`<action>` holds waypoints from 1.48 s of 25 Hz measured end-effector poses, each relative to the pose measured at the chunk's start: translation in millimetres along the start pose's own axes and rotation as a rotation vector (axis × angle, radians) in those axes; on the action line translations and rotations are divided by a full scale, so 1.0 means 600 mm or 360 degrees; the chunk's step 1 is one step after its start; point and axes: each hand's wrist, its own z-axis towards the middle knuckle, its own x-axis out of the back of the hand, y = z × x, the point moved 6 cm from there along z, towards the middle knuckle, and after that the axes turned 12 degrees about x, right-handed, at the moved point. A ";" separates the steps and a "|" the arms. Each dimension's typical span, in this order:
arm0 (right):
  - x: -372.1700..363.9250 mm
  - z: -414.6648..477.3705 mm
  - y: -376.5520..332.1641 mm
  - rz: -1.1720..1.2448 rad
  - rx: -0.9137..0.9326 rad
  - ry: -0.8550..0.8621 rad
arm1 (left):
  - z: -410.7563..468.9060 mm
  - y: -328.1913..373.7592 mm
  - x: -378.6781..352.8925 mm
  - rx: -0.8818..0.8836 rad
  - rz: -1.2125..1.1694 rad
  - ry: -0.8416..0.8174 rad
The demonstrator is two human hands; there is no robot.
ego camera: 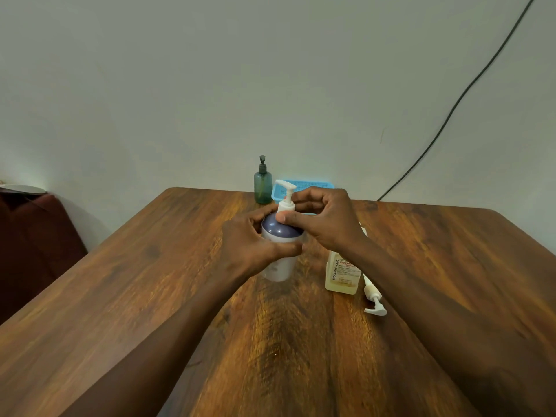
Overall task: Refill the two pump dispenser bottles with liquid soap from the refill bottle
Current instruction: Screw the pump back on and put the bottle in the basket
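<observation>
A white pump dispenser bottle (278,270) with a dark blue domed shoulder stands upright near the middle of the wooden surface (180,266), with its white pump head (285,185) fitted on top and the spout pointing left. The left hand (249,245) grips the bottle's body from the left, its fingers (288,248) curled round the wall just below the dome. The right hand (323,219) comes in from the right and pinches the pump's collar at the top of the dome, thumb in front and the other fingers curled behind the stem. Just to the right of this bottle stands the refill bottle (343,275), clear with pale yellow liquid and a printed label, partly hidden behind the right forearm. A loose white pump (373,296) lies on the surface beside it, on its right. At the far edge stands a green pump dispenser bottle (263,188) with a dark pump, and a light blue basket (307,185) sits just to its right. A black cable (451,109) runs down the pale wall behind.
</observation>
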 end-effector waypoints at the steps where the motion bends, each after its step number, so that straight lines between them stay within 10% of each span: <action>1: 0.004 0.002 0.000 -0.0126 -0.0037 0.0050 | -0.002 0.001 -0.003 -0.0015 0.0026 -0.0006; 5: 0.001 0.003 0.008 -0.0394 -0.0182 -0.0006 | 0.000 0.002 -0.010 -0.0025 0.0099 -0.0058; 10: -0.010 -0.006 0.000 0.0417 -0.0169 -0.0181 | 0.013 -0.002 -0.009 -0.0004 0.0101 -0.0053; 15: 0.007 -0.005 0.004 -0.0335 -0.0109 0.0164 | 0.004 -0.004 -0.014 -0.0008 0.0156 -0.0018; 20: -0.022 -0.001 0.009 0.0196 -0.0166 -0.0278 | 0.015 -0.006 -0.009 -0.0052 0.0137 -0.0014; 28: 0.001 -0.001 -0.006 -0.0614 -0.0086 0.0326 | 0.010 -0.015 -0.020 -0.0006 0.0194 0.0130; 34: -0.025 0.010 0.009 0.0179 -0.0180 -0.0457 | 0.021 -0.017 -0.015 0.0036 0.0106 -0.0011; 37: -0.014 0.012 0.017 0.0103 -0.0144 -0.0349 | 0.026 -0.025 -0.017 0.0033 0.0090 -0.0091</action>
